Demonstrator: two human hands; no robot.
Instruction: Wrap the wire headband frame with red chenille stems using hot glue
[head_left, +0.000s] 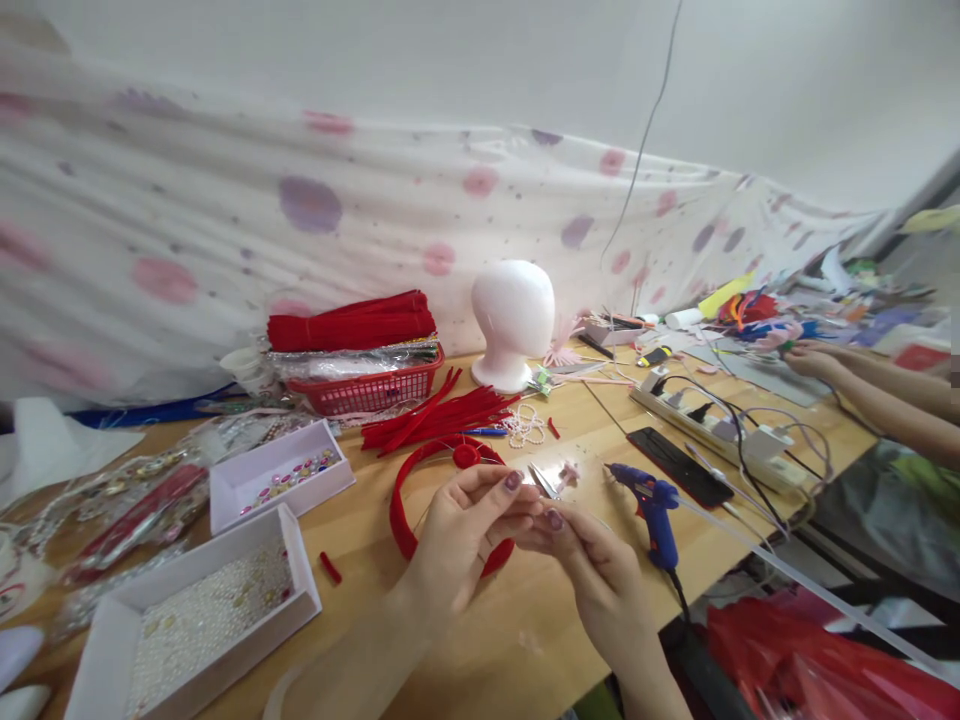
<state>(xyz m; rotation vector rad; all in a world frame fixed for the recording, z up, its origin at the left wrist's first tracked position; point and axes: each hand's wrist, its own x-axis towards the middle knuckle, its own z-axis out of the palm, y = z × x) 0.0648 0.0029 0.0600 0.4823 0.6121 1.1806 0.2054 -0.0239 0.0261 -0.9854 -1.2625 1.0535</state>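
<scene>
My left hand point(457, 535) and my right hand point(592, 565) meet above the wooden table, fingertips pinched together. What lies between the fingers is too small to make out. Partly behind my left hand rests a red fuzzy headband point(403, 500) with a round red piece point(466, 454) at its top. Just beyond the fingertips, small scissors point(541, 481) lie by a small pinkish piece point(568, 474). A blue glue gun point(654, 508) lies to the right of my right hand. Short red pieces point(330, 568) are on the table, one left of the headband.
A white foam head point(514, 320) stands at the back beside a red basket point(367, 390) and red strips point(442, 415). White boxes point(307, 590) of beads and gems sit left. Right are a black phone point(679, 466), a power strip point(720, 440) and another person's hands point(814, 362).
</scene>
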